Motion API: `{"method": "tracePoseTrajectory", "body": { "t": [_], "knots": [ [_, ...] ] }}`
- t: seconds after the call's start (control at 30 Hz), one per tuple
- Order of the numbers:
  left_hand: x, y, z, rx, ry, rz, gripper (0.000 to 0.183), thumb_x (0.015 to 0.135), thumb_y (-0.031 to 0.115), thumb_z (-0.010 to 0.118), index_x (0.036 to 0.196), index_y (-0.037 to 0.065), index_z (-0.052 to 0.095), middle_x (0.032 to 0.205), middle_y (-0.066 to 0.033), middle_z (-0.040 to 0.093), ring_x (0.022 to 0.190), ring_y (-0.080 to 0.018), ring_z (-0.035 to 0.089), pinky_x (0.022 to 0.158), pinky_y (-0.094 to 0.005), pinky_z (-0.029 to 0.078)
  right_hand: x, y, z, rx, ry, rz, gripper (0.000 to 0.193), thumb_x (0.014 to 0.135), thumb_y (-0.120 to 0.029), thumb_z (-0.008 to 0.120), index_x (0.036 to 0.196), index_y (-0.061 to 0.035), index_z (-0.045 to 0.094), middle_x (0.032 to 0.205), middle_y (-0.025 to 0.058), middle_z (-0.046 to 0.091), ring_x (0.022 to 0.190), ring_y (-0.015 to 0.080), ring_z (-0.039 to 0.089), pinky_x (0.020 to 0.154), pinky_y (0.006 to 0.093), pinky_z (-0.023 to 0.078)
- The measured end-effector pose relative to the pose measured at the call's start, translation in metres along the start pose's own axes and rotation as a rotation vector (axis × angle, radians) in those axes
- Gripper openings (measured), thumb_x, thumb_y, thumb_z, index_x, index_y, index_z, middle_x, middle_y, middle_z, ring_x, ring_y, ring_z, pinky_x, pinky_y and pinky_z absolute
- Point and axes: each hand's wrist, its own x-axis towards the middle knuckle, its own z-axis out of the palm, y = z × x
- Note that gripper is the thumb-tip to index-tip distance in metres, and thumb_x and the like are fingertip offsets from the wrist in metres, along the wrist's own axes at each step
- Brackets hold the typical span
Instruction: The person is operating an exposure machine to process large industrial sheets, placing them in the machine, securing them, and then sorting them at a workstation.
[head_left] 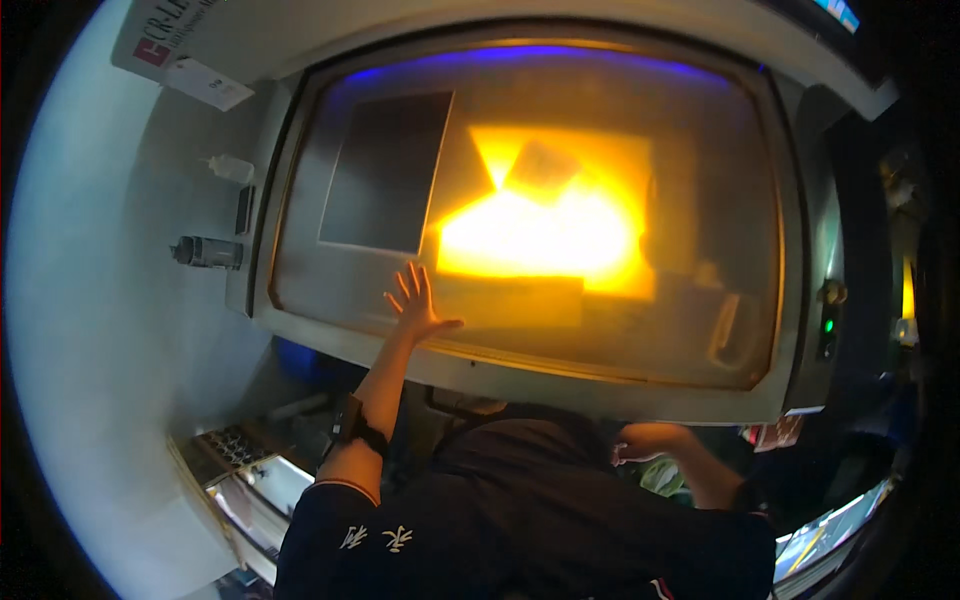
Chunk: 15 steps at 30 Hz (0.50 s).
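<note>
Dim workshop surroundings close in around a large grey machine cabinet [800, 250] that fills most of the view, its wide tinted transparent lid [520, 210] shut flat and glowing with a bright orange-yellow light [545, 235] from inside, with a blue strip of light along the far edge. Judging by that glow, the machine seems to be running with the lid already down, so loading and closing look finished, and what remains appears to be waiting it out and opening up again. Under the lid, a dark rectangular sheet [385, 175] lies to the left of the glow. The left hand [415, 305] is stretched forward on a straight arm, fingers spread wide and palm pressed flat on the near part of the lid, gripping nothing; a black band [352, 425] wraps that wrist. The right hand [640, 440] hangs low below the cabinet's front edge, close to the body, curled loosely; whether it holds anything cannot be told. A small white squeeze bottle [232, 168] and a dark cylindrical fitting [208, 252] sit on the pale wall to the left.
</note>
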Motion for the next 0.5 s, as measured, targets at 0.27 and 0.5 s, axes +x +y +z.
{"method": "tracePoseTrajectory", "body": {
  "t": [0.27,0.5],
  "knots": [
    [-0.011,-0.005,-0.006,-0.009,0.026,0.012,0.149,0.05,0.095,0.054,0.152,0.009,-0.012,0.157,-0.0216,-0.02,0.141,-0.0459,-0.023,0.099,-0.0748,-0.014,0.275,0.129,0.036,-0.289,1.223,0.264,0.026,0.091,-0.021,0.048,0.107,-0.0092,0.065,0.11,0.0172,0.065,0.106,0.0356,0.059,0.092,0.0423,0.046],
    [-0.014,0.005,-0.001,-0.042,0.0,0.064,0.142,0.057,0.091,0.055,0.153,0.009,-0.009,0.156,-0.0221,-0.022,0.141,-0.0465,-0.023,0.099,-0.0755,-0.014,0.372,0.127,0.006,-0.215,1.26,0.397,0.024,0.089,-0.021,0.052,0.106,-0.0078,0.064,0.108,0.0178,0.064,0.102,0.0353,0.06,0.09,0.0426,0.047]
  ]
}}
